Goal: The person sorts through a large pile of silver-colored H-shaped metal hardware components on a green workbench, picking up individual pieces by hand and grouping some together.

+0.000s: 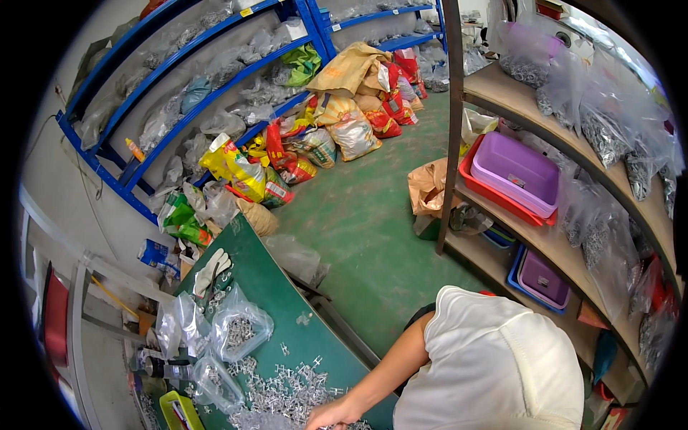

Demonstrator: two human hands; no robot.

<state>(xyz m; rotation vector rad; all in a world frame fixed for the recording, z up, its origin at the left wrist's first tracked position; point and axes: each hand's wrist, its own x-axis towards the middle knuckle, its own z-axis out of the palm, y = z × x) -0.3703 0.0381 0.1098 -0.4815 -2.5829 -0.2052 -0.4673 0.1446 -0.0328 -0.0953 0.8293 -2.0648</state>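
Storeroom; blue shelves (315, 32) upper left. Green table (269, 279), lower left: loose metal parts (283, 390), plastic bag (259, 326) beside. Co-worker's hand (335, 413) at bottom edge, fingers cropped — cannot tell grip; wearer's hands out of frame. Risk: sweeping reach knocks parts off table.

Parts (287, 387) silver; counter (287, 304) dark green; floor (358, 193) green; rack (319, 32) blue; upper tub (494, 159) purple, lower tub (498, 201) red; bin (168, 411) yellow-green.

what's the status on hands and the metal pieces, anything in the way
Own hands: neither in view. Co-worker's hand: at pile of small metal pieces, grip unclear. Plastic bags crowd pile's left side on green table.
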